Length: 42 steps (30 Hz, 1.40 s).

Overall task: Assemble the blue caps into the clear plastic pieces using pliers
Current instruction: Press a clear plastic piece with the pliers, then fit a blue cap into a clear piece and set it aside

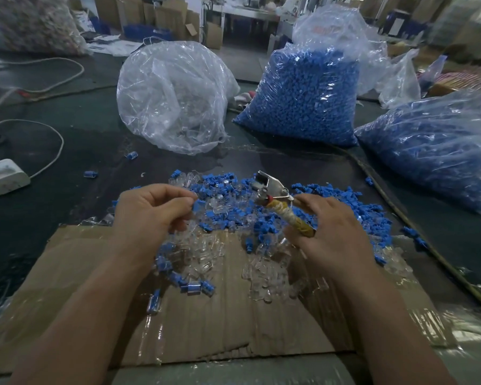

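Observation:
A loose heap of blue caps [353, 207] mixed with clear plastic pieces [264, 276] lies across the dark table and a flattened cardboard sheet [206, 323]. My left hand [147, 215] hovers over the heap's left side, its fingertips pinching a small blue-and-clear piece [196, 204]. My right hand [333, 232] grips the yellow-wrapped handle of metal pliers [272, 190], whose jaws point up and left over the heap. Several joined blue-and-clear pieces [197, 289] lie on the cardboard below my left hand.
A clear bag of clear pieces [172, 98] stands behind the heap. Two bags of blue caps [303, 98] [433, 151] stand at the back right. A white power adapter [4, 176] with cable lies at the left; a cord [400, 218] runs along the right.

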Tool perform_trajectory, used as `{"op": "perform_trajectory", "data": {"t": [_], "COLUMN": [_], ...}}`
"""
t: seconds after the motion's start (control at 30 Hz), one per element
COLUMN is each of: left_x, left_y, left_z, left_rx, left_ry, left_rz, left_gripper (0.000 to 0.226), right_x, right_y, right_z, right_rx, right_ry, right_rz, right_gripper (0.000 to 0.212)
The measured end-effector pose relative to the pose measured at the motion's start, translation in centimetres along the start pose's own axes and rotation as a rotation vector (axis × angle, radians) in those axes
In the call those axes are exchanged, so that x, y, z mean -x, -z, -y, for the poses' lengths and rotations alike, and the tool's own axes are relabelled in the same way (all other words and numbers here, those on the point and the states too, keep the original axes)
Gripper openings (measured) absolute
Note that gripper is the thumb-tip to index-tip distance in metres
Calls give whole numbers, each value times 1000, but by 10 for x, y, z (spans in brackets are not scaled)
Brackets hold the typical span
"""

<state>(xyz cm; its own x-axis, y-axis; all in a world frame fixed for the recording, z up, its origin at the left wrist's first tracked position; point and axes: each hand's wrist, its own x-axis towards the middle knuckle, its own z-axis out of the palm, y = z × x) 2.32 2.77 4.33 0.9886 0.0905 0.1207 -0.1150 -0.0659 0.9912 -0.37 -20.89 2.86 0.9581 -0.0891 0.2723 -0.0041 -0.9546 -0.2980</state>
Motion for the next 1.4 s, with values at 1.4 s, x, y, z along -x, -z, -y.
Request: {"op": "perform_trajectory", "data": {"t": [1.4], "left_x": [26], "left_y": [-29], "left_z": [16], "left_rx": [-891], "left_ry": [-567], "left_rz": [287], "left_gripper": [17], "right_x": [-8], "right_y": [-6], "right_z": [-21], "right_rx": [3], "right_ry": [-240], "right_rz": [337], "right_gripper": [93]}}
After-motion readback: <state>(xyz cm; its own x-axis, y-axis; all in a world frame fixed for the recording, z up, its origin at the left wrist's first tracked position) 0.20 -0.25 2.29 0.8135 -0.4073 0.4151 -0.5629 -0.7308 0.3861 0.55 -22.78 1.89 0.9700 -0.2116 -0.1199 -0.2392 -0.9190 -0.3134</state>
